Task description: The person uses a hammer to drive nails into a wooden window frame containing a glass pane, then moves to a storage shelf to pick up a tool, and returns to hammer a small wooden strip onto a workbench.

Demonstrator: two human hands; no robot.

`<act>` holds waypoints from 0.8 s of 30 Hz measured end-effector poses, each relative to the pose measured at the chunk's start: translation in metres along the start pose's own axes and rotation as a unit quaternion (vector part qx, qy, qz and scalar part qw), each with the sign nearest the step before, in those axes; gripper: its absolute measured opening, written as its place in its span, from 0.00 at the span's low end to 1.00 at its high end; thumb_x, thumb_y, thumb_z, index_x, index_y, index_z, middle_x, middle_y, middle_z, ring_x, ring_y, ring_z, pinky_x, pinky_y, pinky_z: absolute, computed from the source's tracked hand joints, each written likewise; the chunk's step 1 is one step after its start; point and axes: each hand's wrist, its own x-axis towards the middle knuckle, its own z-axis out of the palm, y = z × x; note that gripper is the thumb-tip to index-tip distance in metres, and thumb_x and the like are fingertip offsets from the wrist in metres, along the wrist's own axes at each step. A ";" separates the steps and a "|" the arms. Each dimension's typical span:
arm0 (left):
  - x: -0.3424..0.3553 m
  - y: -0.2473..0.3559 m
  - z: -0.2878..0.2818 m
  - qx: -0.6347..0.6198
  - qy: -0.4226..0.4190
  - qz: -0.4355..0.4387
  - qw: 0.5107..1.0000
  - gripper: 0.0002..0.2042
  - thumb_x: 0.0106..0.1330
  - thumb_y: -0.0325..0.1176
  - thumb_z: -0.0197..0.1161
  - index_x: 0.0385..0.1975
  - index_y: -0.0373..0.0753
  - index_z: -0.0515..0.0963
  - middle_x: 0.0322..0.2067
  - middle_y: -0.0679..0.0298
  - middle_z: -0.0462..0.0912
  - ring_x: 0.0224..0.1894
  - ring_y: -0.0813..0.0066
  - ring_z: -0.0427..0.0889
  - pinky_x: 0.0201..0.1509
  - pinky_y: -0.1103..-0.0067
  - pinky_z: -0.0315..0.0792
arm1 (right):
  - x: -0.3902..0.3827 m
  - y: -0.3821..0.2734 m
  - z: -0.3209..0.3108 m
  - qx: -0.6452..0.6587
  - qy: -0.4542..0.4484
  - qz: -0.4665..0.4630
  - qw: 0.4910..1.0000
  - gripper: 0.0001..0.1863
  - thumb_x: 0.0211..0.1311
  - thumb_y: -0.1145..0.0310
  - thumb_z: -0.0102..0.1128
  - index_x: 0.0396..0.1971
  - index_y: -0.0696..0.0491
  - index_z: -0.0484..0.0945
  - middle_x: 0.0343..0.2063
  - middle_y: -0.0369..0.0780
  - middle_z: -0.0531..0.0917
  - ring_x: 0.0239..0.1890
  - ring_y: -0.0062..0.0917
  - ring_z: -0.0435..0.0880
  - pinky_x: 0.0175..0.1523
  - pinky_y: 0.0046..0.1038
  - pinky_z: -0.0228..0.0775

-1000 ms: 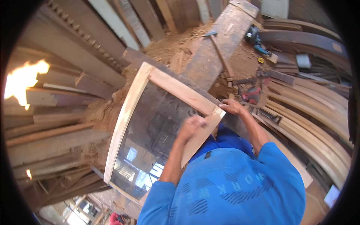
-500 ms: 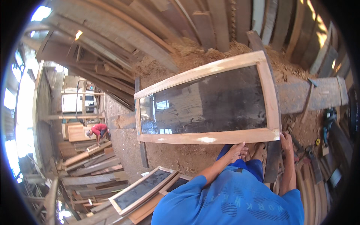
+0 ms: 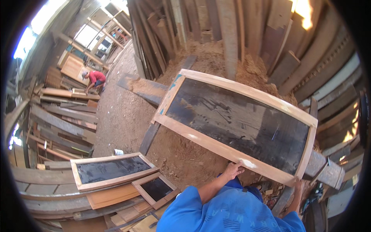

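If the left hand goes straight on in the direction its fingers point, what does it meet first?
The left hand already grips the frame's near rail, fingers pointing across it. Going straight on, it would likely meet the dark glass first, though depth is unclear.

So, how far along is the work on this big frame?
Done: the large pale wooden frame with a dark glass panel looks assembled, and two smaller glazed frames lie on planks. In hand: the left hand and right hand grip its near rail, lifted above the sawdust floor. Left: setting it down.
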 end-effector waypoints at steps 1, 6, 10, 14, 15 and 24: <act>0.005 -0.004 -0.006 0.001 -0.008 0.004 1.000 0.17 0.68 0.41 0.68 0.51 0.43 0.74 0.44 0.63 0.82 0.45 0.69 0.83 0.51 0.68 0.80 | 0.001 -0.004 0.001 -0.006 0.026 0.045 0.999 0.25 0.69 0.54 0.55 0.51 0.63 0.79 0.45 0.56 0.83 0.49 0.44 0.83 0.52 0.41 0.73; -0.010 -0.005 -0.010 -0.014 -0.005 0.049 0.999 0.16 0.70 0.41 0.66 0.52 0.42 0.74 0.47 0.64 0.79 0.48 0.72 0.81 0.52 0.69 0.80 | 0.005 -0.057 0.010 -0.050 0.052 0.102 0.992 0.26 0.66 0.51 0.57 0.49 0.60 0.81 0.45 0.53 0.84 0.48 0.43 0.83 0.52 0.41 0.73; -0.006 -0.009 -0.019 -0.006 -0.010 0.045 0.999 0.17 0.70 0.41 0.65 0.53 0.42 0.73 0.48 0.64 0.79 0.48 0.71 0.81 0.53 0.69 0.80 | -0.003 -0.064 0.008 -0.078 0.060 0.097 0.990 0.26 0.65 0.51 0.59 0.48 0.59 0.82 0.44 0.51 0.85 0.47 0.41 0.83 0.52 0.41 0.74; -0.008 -0.005 -0.010 0.019 0.027 0.054 0.998 0.18 0.71 0.39 0.64 0.55 0.39 0.72 0.47 0.62 0.80 0.47 0.68 0.82 0.50 0.68 0.81 | -0.005 -0.054 0.001 -0.122 0.055 0.064 0.989 0.25 0.63 0.50 0.61 0.48 0.57 0.83 0.44 0.50 0.85 0.46 0.39 0.84 0.52 0.40 0.74; -0.013 -0.002 -0.001 0.033 0.035 0.041 0.998 0.18 0.71 0.39 0.64 0.56 0.39 0.72 0.47 0.61 0.80 0.46 0.68 0.82 0.48 0.68 0.81 | -0.006 -0.042 -0.006 -0.154 0.052 0.043 0.986 0.25 0.62 0.50 0.62 0.47 0.57 0.83 0.43 0.49 0.85 0.46 0.39 0.84 0.52 0.40 0.74; 0.001 -0.007 -0.001 0.061 0.103 0.064 0.991 0.19 0.70 0.49 0.62 0.52 0.45 0.72 0.38 0.60 0.82 0.35 0.64 0.83 0.44 0.61 0.80 | -0.059 -0.095 -0.037 -0.082 -0.048 -0.125 0.987 0.14 0.62 0.63 0.58 0.42 0.56 0.84 0.36 0.52 0.84 0.41 0.38 0.85 0.48 0.39 0.74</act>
